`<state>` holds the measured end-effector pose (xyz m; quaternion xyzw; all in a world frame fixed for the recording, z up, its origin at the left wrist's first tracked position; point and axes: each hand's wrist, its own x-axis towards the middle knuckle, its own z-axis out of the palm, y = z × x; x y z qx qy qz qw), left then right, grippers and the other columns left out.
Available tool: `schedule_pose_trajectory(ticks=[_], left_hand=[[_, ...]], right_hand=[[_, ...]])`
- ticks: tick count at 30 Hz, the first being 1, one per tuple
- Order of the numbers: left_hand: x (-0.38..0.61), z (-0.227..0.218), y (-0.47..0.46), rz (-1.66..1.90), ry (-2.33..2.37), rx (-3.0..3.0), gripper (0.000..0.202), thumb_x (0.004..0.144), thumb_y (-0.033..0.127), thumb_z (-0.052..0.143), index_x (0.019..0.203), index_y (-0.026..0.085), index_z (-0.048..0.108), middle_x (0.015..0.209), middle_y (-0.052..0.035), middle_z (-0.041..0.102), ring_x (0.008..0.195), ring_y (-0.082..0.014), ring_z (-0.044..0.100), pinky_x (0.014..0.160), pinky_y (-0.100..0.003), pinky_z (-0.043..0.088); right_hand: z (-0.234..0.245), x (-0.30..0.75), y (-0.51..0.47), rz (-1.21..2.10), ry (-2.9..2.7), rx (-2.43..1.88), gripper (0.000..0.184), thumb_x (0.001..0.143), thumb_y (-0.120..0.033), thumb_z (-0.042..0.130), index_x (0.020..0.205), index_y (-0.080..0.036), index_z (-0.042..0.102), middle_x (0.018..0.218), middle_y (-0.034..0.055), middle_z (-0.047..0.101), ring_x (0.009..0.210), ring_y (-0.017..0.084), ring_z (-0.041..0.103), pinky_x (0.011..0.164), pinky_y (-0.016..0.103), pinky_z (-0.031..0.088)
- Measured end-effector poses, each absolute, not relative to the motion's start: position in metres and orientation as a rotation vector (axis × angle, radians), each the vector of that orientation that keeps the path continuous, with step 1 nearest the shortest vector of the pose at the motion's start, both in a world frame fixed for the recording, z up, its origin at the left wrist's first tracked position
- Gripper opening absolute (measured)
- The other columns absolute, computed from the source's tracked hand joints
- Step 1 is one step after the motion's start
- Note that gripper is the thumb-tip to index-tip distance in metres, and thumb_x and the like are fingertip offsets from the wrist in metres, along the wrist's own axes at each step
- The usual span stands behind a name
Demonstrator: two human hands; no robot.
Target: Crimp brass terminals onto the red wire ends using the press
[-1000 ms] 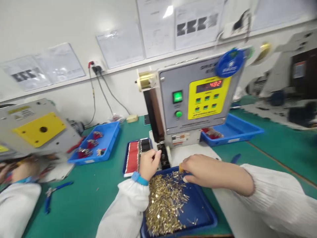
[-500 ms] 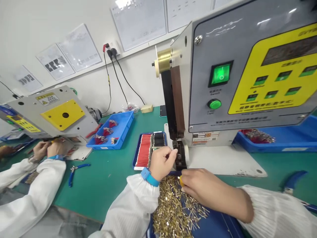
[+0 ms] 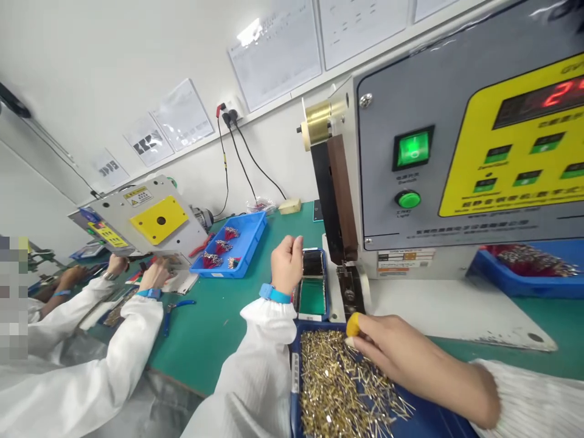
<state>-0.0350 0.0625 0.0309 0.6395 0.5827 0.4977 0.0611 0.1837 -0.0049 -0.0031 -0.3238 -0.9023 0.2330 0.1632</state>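
Fingers [image 3: 352,325] of the right hand [image 3: 401,353] press together over the blue tray's rim [image 3: 319,325].

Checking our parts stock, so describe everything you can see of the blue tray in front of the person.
The dark blue plastic tray is shallow and rimmed, with a white label along its left wall. The bottom of the view cuts it off. It sits in front of the machine's white base plate. Loose, thin brass pins cover most of its floor in a scattered heap. The fingers of the right hand, one wearing a yellow cot, are just above the pins; any contact cannot be told.
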Motion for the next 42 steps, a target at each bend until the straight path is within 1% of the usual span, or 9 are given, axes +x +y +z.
schedule_pose_trajectory(ticks=[4,8,12,19,24,28,31,37,42], left_hand=[[-0.065,0.013,0.068,1.167,2.043,2.045,0.010,0.091,0.020,0.052,0.087,0.017,0.060,0.082,-0.0025,0.059,0.073,-0.0129,0.053,0.068,-0.024,0.037],[-0.084,-0.001,0.066,0.691,2.287,2.035,0.019,0.090,0.015,0.051,0.082,0.017,0.067,0.085,-0.0058,0.059,0.074,-0.0150,0.055,0.068,-0.026,0.037],[-0.092,-0.001,0.066,0.422,2.356,1.992,0.021,0.089,0.013,0.051,0.087,0.018,0.071,0.090,-0.0062,0.061,0.082,-0.0166,0.058,0.071,-0.026,0.039],[-0.094,-0.006,0.069,0.335,2.350,1.977,0.021,0.086,0.009,0.053,0.087,0.019,0.071,0.090,-0.0058,0.062,0.083,-0.0172,0.060,0.071,-0.027,0.039],[-0.093,-0.008,0.070,0.340,2.369,1.963,0.020,0.088,0.010,0.049,0.083,0.018,0.068,0.089,-0.0063,0.061,0.083,-0.0176,0.059,0.070,-0.028,0.039],[-0.089,-0.003,0.067,0.367,2.380,1.988,0.021,0.089,0.009,0.047,0.084,0.018,0.066,0.091,-0.0067,0.062,0.088,-0.0187,0.059,0.073,-0.028,0.040],[-0.083,-0.001,0.067,0.389,2.360,2.026,0.022,0.088,0.007,0.046,0.086,0.018,0.065,0.091,-0.0070,0.063,0.090,-0.0197,0.058,0.075,-0.029,0.041],[-0.060,-0.003,0.063,0.433,2.151,2.222,0.028,0.091,0.013,0.044,0.101,0.019,0.070,0.095,-0.0089,0.066,0.092,-0.0212,0.059,0.080,-0.031,0.044],[-0.043,-0.001,0.056,0.307,2.041,2.335,0.029,0.091,0.014,0.045,0.090,0.018,0.073,0.094,-0.0099,0.065,0.091,-0.0225,0.059,0.082,-0.033,0.045]], right_hand=[[-0.006,0.183,0.000,0.775,-2.554,-0.887,0.012,0.094,-0.016,0.052,0.084,-0.018,0.060,0.083,0.0037,0.064,0.076,0.020,0.063,0.067,0.032,0.047],[-0.008,0.184,0.002,0.791,-2.537,-0.820,0.014,0.094,-0.018,0.052,0.087,-0.018,0.064,0.085,0.0045,0.062,0.077,0.020,0.062,0.070,0.032,0.048],[-0.007,0.185,0.000,0.743,-2.490,-0.788,0.018,0.094,-0.016,0.047,0.085,-0.017,0.062,0.084,0.0050,0.058,0.074,0.018,0.059,0.065,0.030,0.046],[-0.005,0.183,-0.006,0.717,-2.497,-0.773,0.024,0.090,-0.009,0.038,0.079,-0.016,0.058,0.083,0.0056,0.056,0.068,0.016,0.056,0.062,0.029,0.044],[-0.008,0.181,-0.005,0.727,-2.493,-0.730,0.021,0.094,-0.016,0.041,0.088,-0.017,0.061,0.085,0.0067,0.060,0.075,0.019,0.059,0.067,0.031,0.047],[-0.010,0.180,-0.003,0.757,-2.532,-0.783,0.019,0.093,-0.016,0.045,0.091,-0.018,0.064,0.083,0.0054,0.063,0.073,0.018,0.060,0.067,0.030,0.047],[-0.010,0.179,-0.003,0.742,-2.584,-0.844,0.019,0.090,-0.012,0.046,0.087,-0.018,0.065,0.078,0.0041,0.062,0.067,0.017,0.058,0.063,0.028,0.045],[-0.012,0.177,-0.005,0.632,-2.588,-0.822,0.021,0.089,-0.013,0.045,0.074,-0.016,0.061,0.075,0.0044,0.060,0.063,0.015,0.055,0.059,0.027,0.042],[-0.011,0.180,-0.005,0.689,-2.538,-0.763,0.023,0.091,-0.014,0.044,0.087,-0.017,0.066,0.081,0.0050,0.064,0.072,0.017,0.059,0.067,0.028,0.046]])
